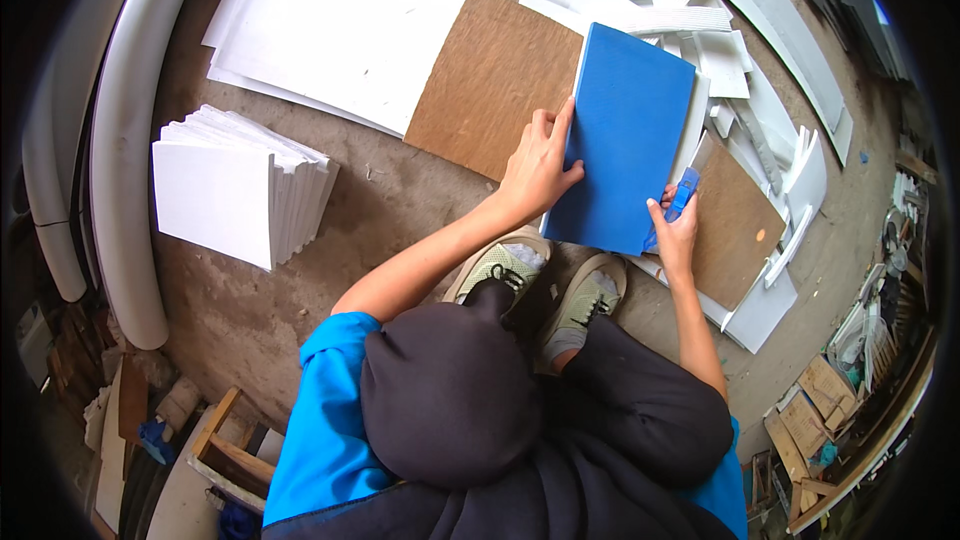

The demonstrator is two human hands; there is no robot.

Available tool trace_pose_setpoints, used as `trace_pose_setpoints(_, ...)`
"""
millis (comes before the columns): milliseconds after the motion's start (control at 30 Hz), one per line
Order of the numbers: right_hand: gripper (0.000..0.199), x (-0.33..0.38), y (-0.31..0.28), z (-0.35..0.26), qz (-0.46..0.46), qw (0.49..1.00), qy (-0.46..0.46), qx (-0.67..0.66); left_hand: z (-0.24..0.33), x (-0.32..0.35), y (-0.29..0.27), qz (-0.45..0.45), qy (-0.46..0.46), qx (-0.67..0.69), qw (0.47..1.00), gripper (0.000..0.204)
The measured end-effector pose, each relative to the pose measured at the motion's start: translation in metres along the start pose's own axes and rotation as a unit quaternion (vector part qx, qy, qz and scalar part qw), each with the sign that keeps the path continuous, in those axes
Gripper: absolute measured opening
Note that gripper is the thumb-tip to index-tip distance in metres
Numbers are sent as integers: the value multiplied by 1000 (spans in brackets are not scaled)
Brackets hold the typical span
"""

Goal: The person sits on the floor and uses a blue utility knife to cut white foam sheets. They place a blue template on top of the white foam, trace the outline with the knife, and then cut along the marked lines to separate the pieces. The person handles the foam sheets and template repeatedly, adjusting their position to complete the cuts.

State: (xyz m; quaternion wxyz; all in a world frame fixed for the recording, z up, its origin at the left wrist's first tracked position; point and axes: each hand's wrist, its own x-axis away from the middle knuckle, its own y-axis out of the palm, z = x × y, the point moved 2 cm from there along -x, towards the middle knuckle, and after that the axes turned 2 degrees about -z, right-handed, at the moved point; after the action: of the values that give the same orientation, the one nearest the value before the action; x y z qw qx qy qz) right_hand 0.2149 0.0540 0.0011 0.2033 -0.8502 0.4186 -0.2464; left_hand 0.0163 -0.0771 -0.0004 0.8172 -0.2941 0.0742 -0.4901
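A flat blue rectangular board lies in front of me, tilted a little to the right, over white sheet and a brown board. My left hand grips its left edge, the index finger along the side and the thumb on the blue face. At the lower right edge, my right hand is closed around a blue utility knife, which points up and away from me. Whether its blade is out, I cannot tell. Long white sheets lie stacked left of the brown board.
A stack of cut white panels stands on the floor to the left. White offcuts pile up beyond and right of the blue board. A long white rounded piece curves along the left. Wooden scraps lie at the right.
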Motion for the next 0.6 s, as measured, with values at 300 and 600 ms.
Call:
trace_pose_setpoints(300, 32, -1, 2, 0, -2, 1000, 5, 20, 11, -123, 0, 299, 204, -108, 926, 58)
trace_pose_setpoints(600, 31, -1, 1, 6, -18, 999, 11, 25, 7, -137, 12, 201, 191, -192, 941, 37)
